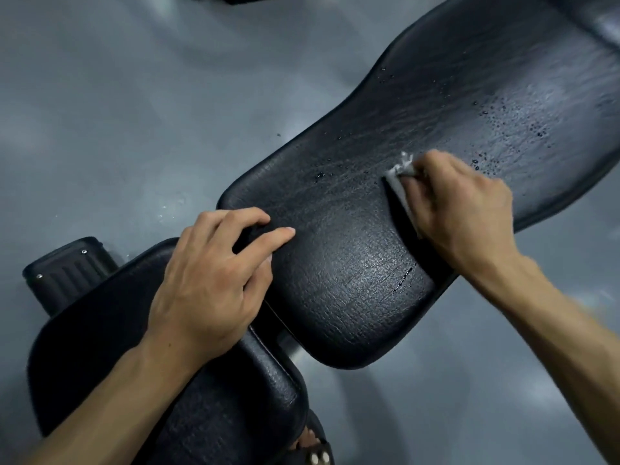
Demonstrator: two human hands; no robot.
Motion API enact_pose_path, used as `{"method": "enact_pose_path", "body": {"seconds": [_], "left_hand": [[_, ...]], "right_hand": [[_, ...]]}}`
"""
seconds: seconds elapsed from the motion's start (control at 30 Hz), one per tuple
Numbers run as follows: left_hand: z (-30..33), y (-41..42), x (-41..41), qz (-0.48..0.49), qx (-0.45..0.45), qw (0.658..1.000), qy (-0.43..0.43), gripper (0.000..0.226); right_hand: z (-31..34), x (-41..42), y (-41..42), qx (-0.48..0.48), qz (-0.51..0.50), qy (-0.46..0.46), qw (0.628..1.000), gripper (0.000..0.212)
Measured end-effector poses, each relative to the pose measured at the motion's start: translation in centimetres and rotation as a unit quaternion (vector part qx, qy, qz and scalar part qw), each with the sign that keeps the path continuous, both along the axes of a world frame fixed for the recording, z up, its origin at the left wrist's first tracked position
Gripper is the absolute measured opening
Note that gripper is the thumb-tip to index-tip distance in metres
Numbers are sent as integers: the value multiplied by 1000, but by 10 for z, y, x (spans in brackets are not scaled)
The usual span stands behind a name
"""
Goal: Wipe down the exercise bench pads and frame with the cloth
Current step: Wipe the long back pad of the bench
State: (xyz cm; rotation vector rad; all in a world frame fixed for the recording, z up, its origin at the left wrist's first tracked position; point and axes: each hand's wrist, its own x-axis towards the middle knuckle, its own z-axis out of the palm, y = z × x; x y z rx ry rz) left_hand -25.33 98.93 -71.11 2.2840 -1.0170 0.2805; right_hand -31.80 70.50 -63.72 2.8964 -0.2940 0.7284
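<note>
I see right hand (459, 209) gripping bunched cloth (401, 182) on back pad (352, 263); left hand (214, 280) flat, bracing pad edge; droplets (503, 129) ahead may smear; small cloth may slip; frame untouched.

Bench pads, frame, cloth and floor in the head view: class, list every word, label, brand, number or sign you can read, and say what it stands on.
None: no readable text anywhere in this view.
Back pad: only grain, creases and droplets.
Seat pad: plain black, no label.
Cloth held by the right hand: no print visible.
Frame foot: ribs and screws only.
Left hand rests on the pad.
</note>
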Motion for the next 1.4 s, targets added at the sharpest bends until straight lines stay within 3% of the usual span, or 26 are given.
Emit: {"method": "enact_pose_path", "body": {"seconds": [0.07, 0.17, 0.27, 0.4, 0.6, 0.8, 0.87, 1.03, 1.23, 1.4], "left_hand": [[0, -1, 0, 2, 0, 1000, 5, 37], [0, -2, 0, 3, 7, 1000, 5, 38], [0, -2, 0, 5, 10, 1000, -3, 38], [-1, -4, 1, 10, 8, 1000, -11, 38], [-2, -4, 3, 7, 5, 1000, -18, 36], [-4, -4, 3, 6, 3, 1000, -28, 36], [-4, -4, 3, 9, 4, 1000, -28, 37], [-3, -5, 3, 6, 10, 1000, -25, 37], [-3, -4, 4, 7, 0, 1000, -27, 37], [-2, -4, 4, 4, 4, 1000, -27, 37]], "right_hand": [[-13, -8, 31, -6, 87, 8, 996, 49], [-23, -13, 50, -49, 180, 41, 982, 46], [-7, 10, 13, -25, 103, 23, 994, 52], [11, 24, -29, -24, 1, 14, 1000, 39], [-20, 5, 49, -19, 221, 68, 973, 46], [11, 51, -10, 8, 19, 40, 999, 36], [7, 52, 3, 16, 37, 33, 999, 34], [-20, 47, 57, -23, 211, 53, 976, 37], [9, 86, -7, 4, 32, 32, 999, 35], [10, 72, 35, 34, 116, 13, 993, 31]]}}
